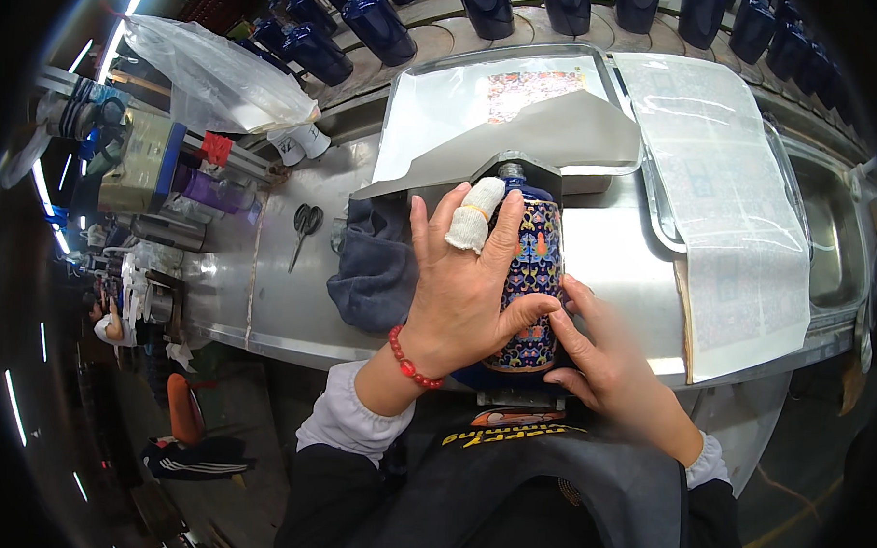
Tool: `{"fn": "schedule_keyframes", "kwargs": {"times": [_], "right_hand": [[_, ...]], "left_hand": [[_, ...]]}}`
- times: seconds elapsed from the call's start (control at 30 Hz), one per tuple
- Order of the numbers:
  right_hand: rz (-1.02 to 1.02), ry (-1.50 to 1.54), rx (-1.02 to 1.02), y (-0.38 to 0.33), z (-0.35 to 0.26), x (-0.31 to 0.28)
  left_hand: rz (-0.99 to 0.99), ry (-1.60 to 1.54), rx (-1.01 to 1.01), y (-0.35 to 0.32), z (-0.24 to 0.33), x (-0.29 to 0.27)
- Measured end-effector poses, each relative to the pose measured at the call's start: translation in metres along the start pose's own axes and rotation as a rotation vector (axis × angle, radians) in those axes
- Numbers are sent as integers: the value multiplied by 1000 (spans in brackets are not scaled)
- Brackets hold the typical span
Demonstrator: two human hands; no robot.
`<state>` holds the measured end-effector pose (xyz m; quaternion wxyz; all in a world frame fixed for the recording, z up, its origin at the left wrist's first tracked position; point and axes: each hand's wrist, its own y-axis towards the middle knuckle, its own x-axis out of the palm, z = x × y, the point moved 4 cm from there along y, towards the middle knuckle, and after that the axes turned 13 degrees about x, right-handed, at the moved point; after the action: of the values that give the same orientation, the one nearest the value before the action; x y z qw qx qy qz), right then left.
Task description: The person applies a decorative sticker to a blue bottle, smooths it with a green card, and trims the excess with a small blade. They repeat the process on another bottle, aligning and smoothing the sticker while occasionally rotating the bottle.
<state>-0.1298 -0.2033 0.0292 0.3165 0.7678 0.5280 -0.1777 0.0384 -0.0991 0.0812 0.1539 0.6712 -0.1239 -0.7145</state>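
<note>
Scissors (306,233), one pair; bottle (539,229), one: dark blue, multicoloured floral; overlaid by left hand (462,299), fingers spread; touched by right hand (611,355), fingers bent, grip unclear

The blue bottle (539,241) (brightly patterned) points neck forward.

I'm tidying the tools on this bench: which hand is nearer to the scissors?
The left. The left hand lies over the patterned bottle, to the right of the scissors; the right hand is farther right, at the bottle's right side.
</note>
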Motion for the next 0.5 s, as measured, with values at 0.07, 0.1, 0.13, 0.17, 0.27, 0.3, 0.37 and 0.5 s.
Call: {"fn": "schedule_keyframes", "kwargs": {"times": [0.07,0.1,0.13,0.17,0.27,0.3,0.37,0.5], "right_hand": [[-4,0,5,0,-1,-1],[-8,0,9,0,-1,-1],[-12,0,15,0,-1,-1],[-16,1,20,0,-1,-1],[-17,-3,21,0,-1,-1],[-9,7,15,0,-1,-1],[0,10,7,0,-1,-1],[-7,18,14,-1,0,0]], "left_hand": [[-12,9,5,0,0,0],[4,-31,-13,0,-2,-1],[18,-65,-28,-1,-3,-1],[43,-106,-46,-1,-4,-2],[22,-44,-28,-1,-2,-1],[13,-25,-22,-1,-1,0],[-10,17,-1,0,0,0],[-13,27,7,2,1,0]]}}
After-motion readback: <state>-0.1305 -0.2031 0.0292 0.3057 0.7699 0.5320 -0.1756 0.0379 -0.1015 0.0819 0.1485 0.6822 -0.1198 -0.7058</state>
